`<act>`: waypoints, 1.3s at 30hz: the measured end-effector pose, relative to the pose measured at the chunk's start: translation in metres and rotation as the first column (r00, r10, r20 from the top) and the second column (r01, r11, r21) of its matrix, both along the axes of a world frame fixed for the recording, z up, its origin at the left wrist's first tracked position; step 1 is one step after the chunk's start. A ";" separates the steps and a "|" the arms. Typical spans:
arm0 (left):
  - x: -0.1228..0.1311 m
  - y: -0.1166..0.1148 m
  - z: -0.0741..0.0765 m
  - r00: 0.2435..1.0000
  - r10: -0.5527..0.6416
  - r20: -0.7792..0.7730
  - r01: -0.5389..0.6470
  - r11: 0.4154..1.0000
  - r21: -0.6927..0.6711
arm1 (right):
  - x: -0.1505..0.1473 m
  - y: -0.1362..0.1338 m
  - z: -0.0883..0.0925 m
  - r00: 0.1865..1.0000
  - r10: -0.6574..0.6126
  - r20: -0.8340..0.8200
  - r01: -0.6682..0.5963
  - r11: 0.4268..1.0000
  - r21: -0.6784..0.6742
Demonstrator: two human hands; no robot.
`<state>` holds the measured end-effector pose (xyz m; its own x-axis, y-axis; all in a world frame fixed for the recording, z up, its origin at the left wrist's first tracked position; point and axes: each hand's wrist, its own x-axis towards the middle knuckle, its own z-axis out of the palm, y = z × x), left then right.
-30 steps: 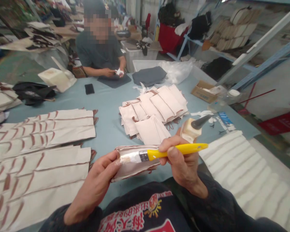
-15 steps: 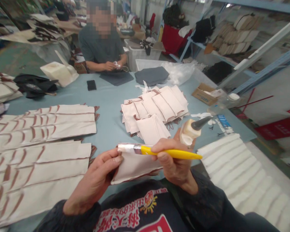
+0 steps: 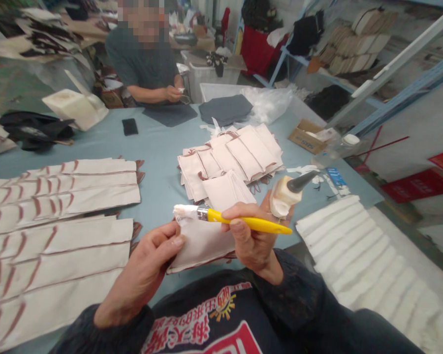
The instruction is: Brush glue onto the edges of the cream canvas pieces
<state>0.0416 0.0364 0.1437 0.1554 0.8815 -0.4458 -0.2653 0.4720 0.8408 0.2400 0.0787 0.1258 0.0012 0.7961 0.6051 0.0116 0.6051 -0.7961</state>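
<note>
My left hand [image 3: 147, 260] pinches the left edge of a cream fabric pouch [image 3: 203, 248] with brown trim, thumb on top. A paintbrush [image 3: 258, 224] with a yellow handle is gripped in my right hand [image 3: 251, 241]. Its white-coated bristles lie at the pouch's upper left corner, close to my left fingertips. Behind my right fingers sits a cream glue bottle [image 3: 282, 196] with a dark nozzle pointing up and right; the same hand appears to hold it. Just beyond the brush, a pile of similar pouches [image 3: 243, 155] rests on the table [image 3: 158, 142].
Overlapping rows of cream pouches [image 3: 84, 246] cover the left side. White padded pieces [image 3: 354, 246] lie at the right. Farther back are a black phone-like object [image 3: 130, 127], dark sheets [image 3: 225, 110], a cardboard box [image 3: 308, 137] and a clear jar [image 3: 335, 152]. A co-worker [image 3: 143, 64] sits opposite.
The brush's bristle end has risen slightly off to the upper left, at the pouch's corner. The whole view has shifted a little. Both hands keep their holds.
</note>
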 end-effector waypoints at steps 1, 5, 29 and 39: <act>0.000 0.000 -0.001 0.999 -0.007 -0.046 0.009 0.999 0.031 | 0.002 -0.001 0.001 0.999 -0.035 -0.039 0.034 0.999 -0.032; 0.001 0.000 -0.005 0.912 -0.013 -0.411 0.135 0.954 0.268 | 0.012 -0.003 0.007 0.961 -0.222 -0.166 0.182 0.957 -0.224; 0.001 -0.004 -0.060 0.427 0.557 -0.712 0.659 0.348 0.667 | -0.003 -0.002 0.012 0.979 -0.128 -0.158 0.052 0.909 -0.413; 0.004 -0.002 -0.061 0.454 0.571 -0.684 0.648 0.316 0.693 | -0.002 -0.008 0.007 0.985 -0.097 -0.141 0.020 0.884 -0.467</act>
